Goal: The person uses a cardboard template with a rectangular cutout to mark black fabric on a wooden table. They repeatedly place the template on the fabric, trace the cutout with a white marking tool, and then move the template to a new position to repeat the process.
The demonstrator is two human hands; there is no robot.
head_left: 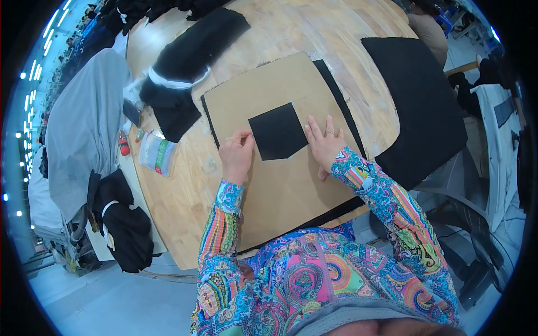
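A large brown cardboard sheet (286, 190) lies on the table over black fabric (339, 101) whose edges stick out around it. In its middle is a black pocket-shaped patch (277, 131), pointed at its near end; I cannot tell whether it is a cloth piece on top or a cut-out. My left hand (236, 155) rests at the patch's left edge, thumb and fingertips pinched together; anything between them is hidden. My right hand (325, 144) lies flat on the cardboard, fingers spread, fingertips beside the patch's right edge.
A white-banded black fabric bundle (185, 61) lies at the far left of the wooden table (291, 31). A clear plastic packet (157, 152) and a red object (123, 143) are near the left edge. More black fabric (420, 106) hangs over the right edge, near a chair (476, 235).
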